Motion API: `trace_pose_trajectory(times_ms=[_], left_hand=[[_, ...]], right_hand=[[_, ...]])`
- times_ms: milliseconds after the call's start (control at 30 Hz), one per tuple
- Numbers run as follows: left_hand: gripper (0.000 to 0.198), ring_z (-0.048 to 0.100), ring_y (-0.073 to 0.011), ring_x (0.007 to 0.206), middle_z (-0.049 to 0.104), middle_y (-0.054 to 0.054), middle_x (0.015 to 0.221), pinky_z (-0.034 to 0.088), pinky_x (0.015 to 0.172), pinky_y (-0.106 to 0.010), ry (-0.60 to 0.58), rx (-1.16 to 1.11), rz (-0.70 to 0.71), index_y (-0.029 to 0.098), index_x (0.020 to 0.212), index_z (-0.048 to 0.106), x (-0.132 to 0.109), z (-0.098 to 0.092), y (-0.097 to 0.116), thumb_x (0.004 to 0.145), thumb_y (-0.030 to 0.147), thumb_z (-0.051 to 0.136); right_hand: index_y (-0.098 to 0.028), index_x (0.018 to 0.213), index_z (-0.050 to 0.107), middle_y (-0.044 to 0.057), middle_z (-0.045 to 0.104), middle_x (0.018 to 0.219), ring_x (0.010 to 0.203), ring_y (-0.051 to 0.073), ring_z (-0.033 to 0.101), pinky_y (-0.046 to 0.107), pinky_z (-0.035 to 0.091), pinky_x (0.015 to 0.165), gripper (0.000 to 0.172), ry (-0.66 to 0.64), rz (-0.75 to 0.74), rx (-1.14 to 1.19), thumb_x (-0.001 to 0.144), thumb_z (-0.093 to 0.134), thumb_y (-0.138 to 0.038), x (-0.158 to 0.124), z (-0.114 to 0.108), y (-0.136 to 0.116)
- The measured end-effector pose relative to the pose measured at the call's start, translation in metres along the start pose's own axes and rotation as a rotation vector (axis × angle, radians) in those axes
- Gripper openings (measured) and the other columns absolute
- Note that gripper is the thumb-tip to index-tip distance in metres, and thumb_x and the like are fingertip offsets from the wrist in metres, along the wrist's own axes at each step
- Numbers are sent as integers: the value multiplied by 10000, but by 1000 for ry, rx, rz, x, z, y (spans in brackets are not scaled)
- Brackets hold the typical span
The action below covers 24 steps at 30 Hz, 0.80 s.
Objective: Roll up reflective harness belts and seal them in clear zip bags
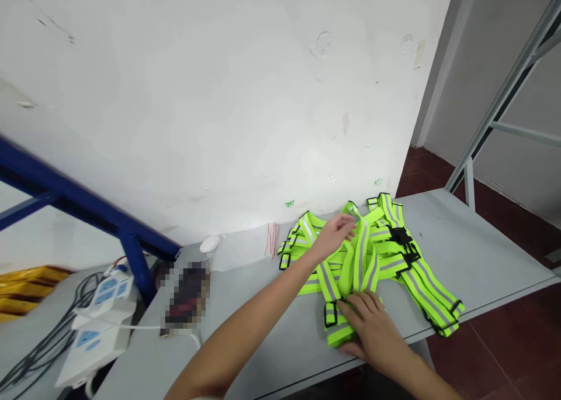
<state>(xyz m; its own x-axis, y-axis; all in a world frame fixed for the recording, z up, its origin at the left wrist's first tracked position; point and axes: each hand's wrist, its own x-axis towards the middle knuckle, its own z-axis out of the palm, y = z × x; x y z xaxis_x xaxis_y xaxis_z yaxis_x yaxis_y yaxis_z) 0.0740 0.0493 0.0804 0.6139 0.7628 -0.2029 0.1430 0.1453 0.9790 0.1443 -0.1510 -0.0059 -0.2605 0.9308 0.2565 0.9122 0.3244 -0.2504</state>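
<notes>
A heap of neon yellow-green reflective vests (pixel 390 262), made of elastic straps with grey stripes, black sliders and black buckles, lies on the grey table. My left hand (pixel 336 234) hovers over the back of the heap, beside a raised loop of strap. Its fingers are loosely bent and a little apart, with nothing clearly held. At the table's front edge, my right hand (pixel 371 328) rests over a folded reflective vest (pixel 336 337), fingers on top and thumb at the near side. Part of that folded bundle is hidden under the palm.
The grey table (pixel 249 312) meets a white wall behind. Left of the vests lie a clear plastic bag (pixel 243 249) with red lines, a white oval object (pixel 210 244) and a pixelated dark item (pixel 186 300). Power strips (pixel 103 312), cables and a blue frame (pixel 87 195) stand farther left.
</notes>
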Motion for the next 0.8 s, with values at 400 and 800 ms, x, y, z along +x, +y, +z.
trace_pose_trajectory(times_ms=[400, 800], left_hand=[[469, 457, -310, 1231, 497, -131, 1352, 377, 1043, -496, -25, 827, 275, 225, 1294, 488, -180, 2, -99, 867, 390, 588], [487, 420, -294, 1287, 576, -39, 1319, 357, 1052, -492, -1, 776, 225, 273, 1121, 599, -179, 33, -108, 706, 31, 516]], right_hand=[[-233, 1284, 459, 138, 479, 1323, 1270, 278, 446, 490, 413, 1025, 379, 358, 519, 328, 939, 476, -386, -21, -4, 14], [-66, 1236, 532, 236, 586, 1186, 1141, 380, 529, 479, 421, 894, 582, -73, 694, -166, 873, 521, -521, 48, -49, 32]])
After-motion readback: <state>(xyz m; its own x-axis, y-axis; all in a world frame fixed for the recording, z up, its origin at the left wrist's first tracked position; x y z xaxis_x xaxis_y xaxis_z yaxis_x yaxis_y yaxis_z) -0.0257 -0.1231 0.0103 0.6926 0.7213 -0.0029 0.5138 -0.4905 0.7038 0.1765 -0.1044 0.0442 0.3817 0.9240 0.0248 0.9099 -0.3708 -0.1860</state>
